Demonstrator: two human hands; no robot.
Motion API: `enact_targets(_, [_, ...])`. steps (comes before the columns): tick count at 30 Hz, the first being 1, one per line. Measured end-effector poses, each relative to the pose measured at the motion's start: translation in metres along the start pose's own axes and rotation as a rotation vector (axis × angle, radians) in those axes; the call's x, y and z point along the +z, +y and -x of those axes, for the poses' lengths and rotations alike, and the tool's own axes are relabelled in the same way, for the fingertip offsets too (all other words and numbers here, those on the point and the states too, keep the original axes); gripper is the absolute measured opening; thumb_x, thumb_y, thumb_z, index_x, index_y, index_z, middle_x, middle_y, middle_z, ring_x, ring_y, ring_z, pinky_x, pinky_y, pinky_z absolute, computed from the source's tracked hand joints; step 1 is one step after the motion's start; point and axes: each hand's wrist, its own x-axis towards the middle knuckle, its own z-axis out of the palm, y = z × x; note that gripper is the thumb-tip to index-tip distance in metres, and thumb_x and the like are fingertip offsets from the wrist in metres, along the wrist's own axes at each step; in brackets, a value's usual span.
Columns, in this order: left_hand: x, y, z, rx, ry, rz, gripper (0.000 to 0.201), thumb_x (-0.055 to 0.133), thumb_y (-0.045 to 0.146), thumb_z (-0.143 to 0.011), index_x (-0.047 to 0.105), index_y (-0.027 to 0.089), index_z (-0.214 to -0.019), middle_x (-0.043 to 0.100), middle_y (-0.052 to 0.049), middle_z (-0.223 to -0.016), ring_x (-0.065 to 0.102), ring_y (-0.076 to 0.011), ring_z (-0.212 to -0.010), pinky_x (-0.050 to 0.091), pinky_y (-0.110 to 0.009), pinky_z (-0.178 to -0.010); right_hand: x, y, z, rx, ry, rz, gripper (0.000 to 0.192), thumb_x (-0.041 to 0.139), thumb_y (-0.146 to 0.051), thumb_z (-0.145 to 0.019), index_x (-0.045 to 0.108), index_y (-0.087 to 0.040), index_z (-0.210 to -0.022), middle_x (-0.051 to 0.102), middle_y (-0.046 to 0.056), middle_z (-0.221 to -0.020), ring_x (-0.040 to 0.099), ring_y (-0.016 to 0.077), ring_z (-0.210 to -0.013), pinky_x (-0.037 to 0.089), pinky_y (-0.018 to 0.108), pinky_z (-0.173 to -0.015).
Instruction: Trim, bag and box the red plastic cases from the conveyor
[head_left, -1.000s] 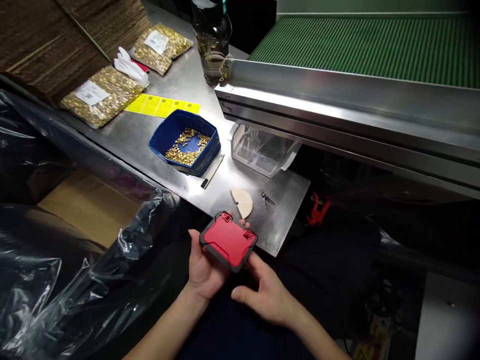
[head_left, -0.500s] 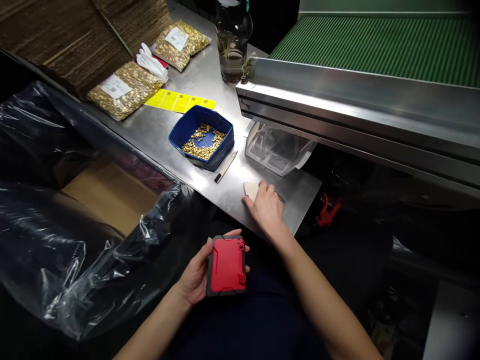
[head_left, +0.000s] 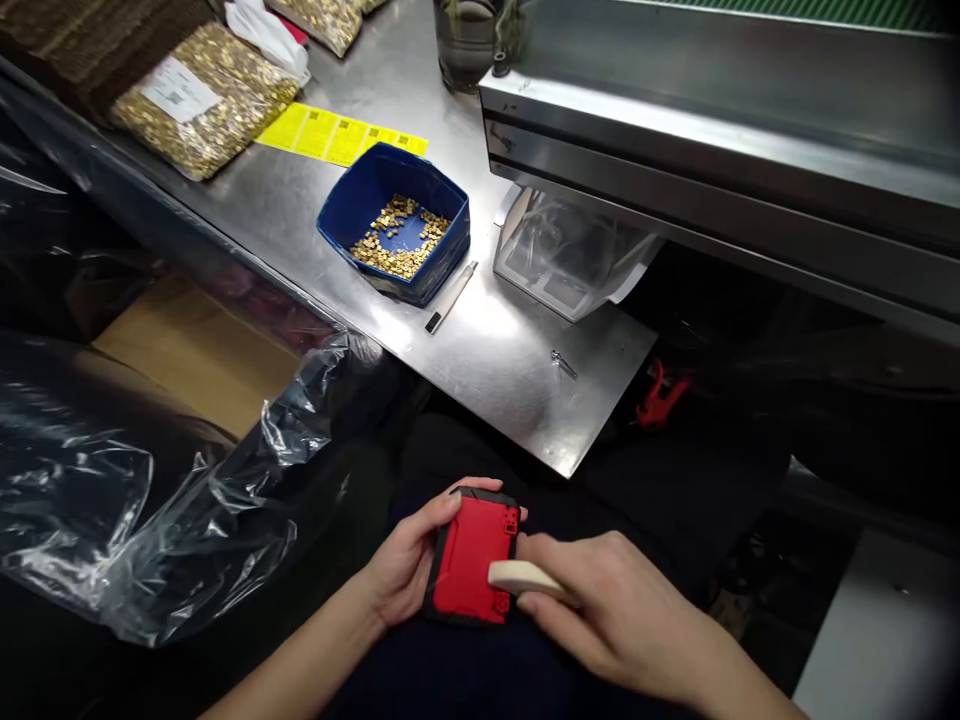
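Left grip [head_left: 409,570] cradles the red-and-black rectangular plastic casing [head_left: 474,568] over the lap; right grip [head_left: 607,610] pinches a cream wedge-shaped scraper [head_left: 521,577] against its edge. Hard pressure could probably slip the casing loose.

Left hand [head_left: 405,570] grips red cover [head_left: 472,565] (right hand [head_left: 622,610] presses pale scraper [head_left: 521,577]).
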Motion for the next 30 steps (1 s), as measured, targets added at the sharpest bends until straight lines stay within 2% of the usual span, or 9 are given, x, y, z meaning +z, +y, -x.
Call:
enact_targets(2, [0.006,0.0,-0.003,-0.022,0.043,-0.01,0.046,0.061,0.042,-0.097,0.059,0.017,-0.135,0.068,-0.023,-0.133,0.067,-0.0395,-0.12,0.049,-0.054,-0.103,0.011,-0.002,-0.003,-0.037,-0.022,0.15,0.012,0.047,-0.033,-0.104,0.054,-0.025,-0.098,0.069,-0.001,-0.081,0.063,0.0164,-0.062,0.036,0.03,-0.057])
enact_targets(4, [0.013,-0.002,-0.007,-0.034,0.14,-0.047,0.046,0.061,0.05,-0.097,0.061,0.018,-0.131,0.072,-0.021,-0.125,0.071,-0.0382,-0.112,0.053,-0.052,-0.098,0.018,-0.001,-0.009,-0.064,-0.009,0.265,0.016,0.043,-0.032,-0.106,0.053,-0.024,-0.096,0.07,0.0,-0.079,0.063,0.0171,-0.061,0.033,0.031,-0.055])
enact_targets(7, [0.022,-0.005,-0.013,-0.049,0.321,-0.141,0.046,0.063,0.057,-0.095,0.068,0.017,-0.116,0.076,-0.016,-0.107,0.075,-0.029,-0.089,0.059,-0.04,-0.081,0.02,0.004,-0.017,-0.07,0.029,0.376,0.018,0.039,-0.032,-0.107,0.053,-0.024,-0.098,0.071,0.0,-0.076,0.065,0.0173,-0.059,0.027,0.033,-0.052])
enact_targets(10, [0.027,-0.007,-0.016,-0.074,0.407,-0.202,0.049,0.063,0.062,-0.093,0.071,0.017,-0.108,0.077,-0.011,-0.095,0.072,-0.0211,-0.073,0.056,-0.03,-0.066,0.014,0.009,-0.017,-0.044,0.013,0.401,0.019,0.04,-0.035,-0.108,0.053,-0.024,-0.099,0.071,-0.001,-0.075,0.065,0.0166,-0.057,0.025,0.032,-0.051])
enact_targets(13, [0.03,-0.008,-0.018,-0.049,0.395,-0.32,0.051,0.063,0.063,-0.092,0.072,0.016,-0.108,0.077,-0.011,-0.09,0.071,-0.021,-0.074,0.055,-0.028,-0.066,0.011,0.008,-0.015,-0.086,-0.069,0.393,0.02,0.042,-0.036,-0.107,0.052,-0.025,-0.094,0.07,-0.003,-0.072,0.062,0.0142,-0.053,0.022,0.031,-0.049])
enact_targets(16, [0.032,-0.008,-0.021,-0.031,0.374,-0.392,0.051,0.066,0.064,-0.09,0.073,0.016,-0.105,0.077,-0.01,-0.087,0.071,-0.0213,-0.076,0.054,-0.027,-0.069,0.013,0.005,-0.018,-0.1,-0.064,0.43,0.025,0.04,-0.039,-0.108,0.051,-0.025,-0.091,0.071,-0.004,-0.071,0.062,0.0136,-0.053,0.019,0.031,-0.049])
enact_targets(20, [0.032,-0.01,-0.023,-0.125,0.382,-0.266,0.057,0.063,0.07,-0.088,0.074,0.015,-0.1,0.076,-0.01,-0.087,0.069,-0.0197,-0.071,0.054,-0.027,-0.065,0.012,0.005,-0.021,-0.047,-0.024,0.473,0.024,0.038,-0.037,-0.109,0.051,-0.024,-0.094,0.071,-0.004,-0.071,0.062,0.0127,-0.053,0.016,0.031,-0.05])
enact_targets(23, [0.032,-0.01,-0.024,-0.12,0.406,-0.271,0.055,0.067,0.068,-0.086,0.074,0.015,-0.096,0.075,-0.009,-0.084,0.068,-0.0183,-0.072,0.053,-0.025,-0.066,0.011,0.004,-0.023,-0.061,-0.073,0.472,0.022,0.039,-0.037,-0.108,0.051,-0.025,-0.094,0.07,-0.005,-0.069,0.06,0.0125,-0.052,0.016,0.03,-0.049])
enact_targets(30, [0.033,-0.01,-0.024,-0.154,0.409,-0.244,0.056,0.068,0.069,-0.086,0.073,0.015,-0.096,0.074,-0.009,-0.084,0.067,-0.0176,-0.069,0.053,-0.024,-0.063,0.009,0.0,-0.027,-0.026,-0.099,0.465,0.023,0.038,-0.037,-0.108,0.052,-0.025,-0.095,0.07,-0.004,-0.069,0.058,0.0128,-0.05,0.016,0.03,-0.05])
